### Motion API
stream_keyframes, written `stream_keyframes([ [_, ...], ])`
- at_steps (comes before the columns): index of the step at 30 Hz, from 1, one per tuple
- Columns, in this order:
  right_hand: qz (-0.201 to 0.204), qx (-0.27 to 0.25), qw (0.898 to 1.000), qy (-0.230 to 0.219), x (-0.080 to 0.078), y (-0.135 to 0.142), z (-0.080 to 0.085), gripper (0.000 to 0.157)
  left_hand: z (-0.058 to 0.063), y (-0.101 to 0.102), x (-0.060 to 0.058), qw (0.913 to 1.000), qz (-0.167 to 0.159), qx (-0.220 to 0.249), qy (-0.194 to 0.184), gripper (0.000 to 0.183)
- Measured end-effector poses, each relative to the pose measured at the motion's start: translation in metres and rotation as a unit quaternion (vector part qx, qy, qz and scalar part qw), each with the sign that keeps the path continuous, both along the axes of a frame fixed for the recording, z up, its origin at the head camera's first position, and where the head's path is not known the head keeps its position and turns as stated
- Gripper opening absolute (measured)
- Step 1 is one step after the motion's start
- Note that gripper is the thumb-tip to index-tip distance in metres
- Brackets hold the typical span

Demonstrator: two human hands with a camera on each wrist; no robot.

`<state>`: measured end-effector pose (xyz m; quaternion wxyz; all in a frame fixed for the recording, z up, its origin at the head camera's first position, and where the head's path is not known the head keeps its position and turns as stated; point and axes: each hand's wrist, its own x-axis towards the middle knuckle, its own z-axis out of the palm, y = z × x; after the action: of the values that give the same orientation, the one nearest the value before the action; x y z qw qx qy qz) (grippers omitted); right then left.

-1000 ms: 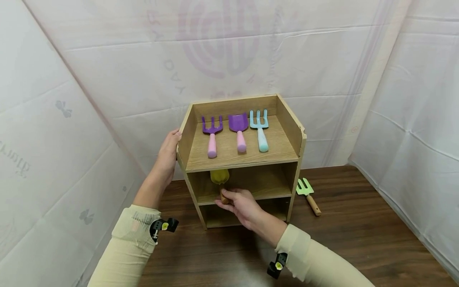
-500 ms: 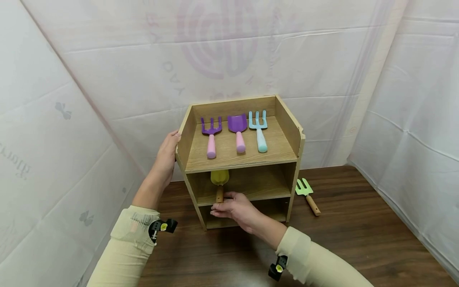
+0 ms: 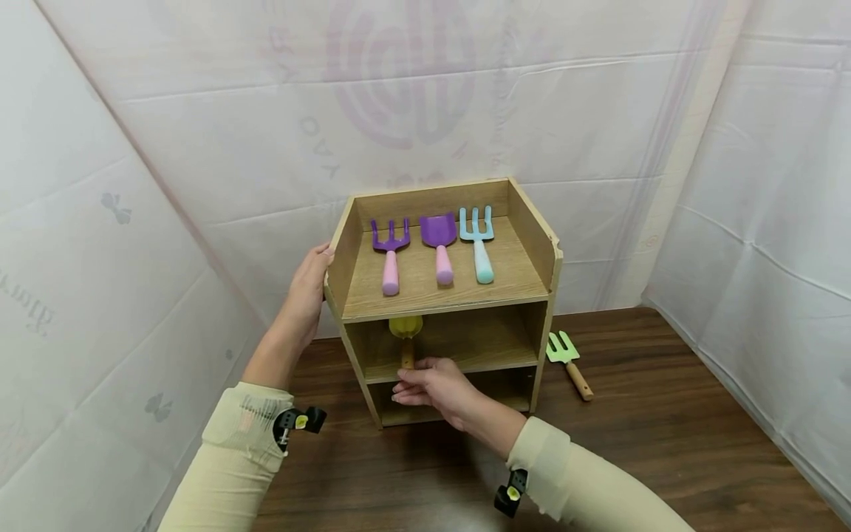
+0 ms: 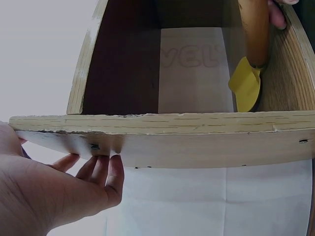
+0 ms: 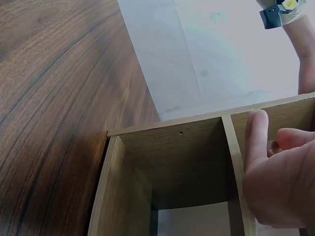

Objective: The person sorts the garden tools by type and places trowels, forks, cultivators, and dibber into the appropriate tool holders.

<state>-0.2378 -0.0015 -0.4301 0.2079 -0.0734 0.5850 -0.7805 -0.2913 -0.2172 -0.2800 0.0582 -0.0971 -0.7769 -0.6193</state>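
Note:
A wooden shelf unit (image 3: 448, 304) stands on the table. My left hand (image 3: 307, 284) rests against its left side, and in the left wrist view the fingertips (image 4: 101, 167) touch the outer panel. A yellow trowel (image 3: 405, 326) with a wooden handle points inward in the middle compartment, towards its left side. My right hand (image 3: 442, 388) holds the handle's end between thumb and fingers at the front opening; in the right wrist view the hand (image 5: 278, 187) partly hides that end. The left wrist view shows the trowel's blade (image 4: 246, 83) inside the compartment.
On the top shelf lie a purple fork (image 3: 391, 255), a purple shovel (image 3: 439, 244) with a pink handle and a light-blue fork (image 3: 479, 244). A green fork (image 3: 569, 363) with a wooden handle lies on the dark table (image 3: 638, 436), right of the unit. White sheeting (image 3: 253, 148) surrounds the table.
My right hand has shifted back along the trowel's handle to its end, and the trowel now lies straighter, a little deeper inside. My left hand stays against the unit's side.

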Motion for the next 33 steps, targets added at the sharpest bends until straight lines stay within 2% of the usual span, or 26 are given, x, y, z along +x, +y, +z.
stream_keyframes([
  [5,0.001,0.030,1.000,-0.005,0.000,-0.001,-0.002,0.023,0.000,0.000,0.000,1.0000,-0.002,0.001,0.002,0.061],
  [11,-0.001,0.069,0.998,-0.002,0.002,-0.001,0.000,0.030,0.002,-0.001,0.001,1.0000,-0.004,0.006,0.001,0.061],
  [22,0.003,0.087,0.996,0.000,-0.002,-0.001,0.000,0.037,0.003,-0.003,0.001,1.0000,-0.007,-0.002,-0.006,0.062],
  [33,-0.006,0.105,0.994,0.009,-0.009,0.001,-0.002,0.034,0.002,0.000,0.000,0.9999,-0.004,-0.001,-0.011,0.062],
])
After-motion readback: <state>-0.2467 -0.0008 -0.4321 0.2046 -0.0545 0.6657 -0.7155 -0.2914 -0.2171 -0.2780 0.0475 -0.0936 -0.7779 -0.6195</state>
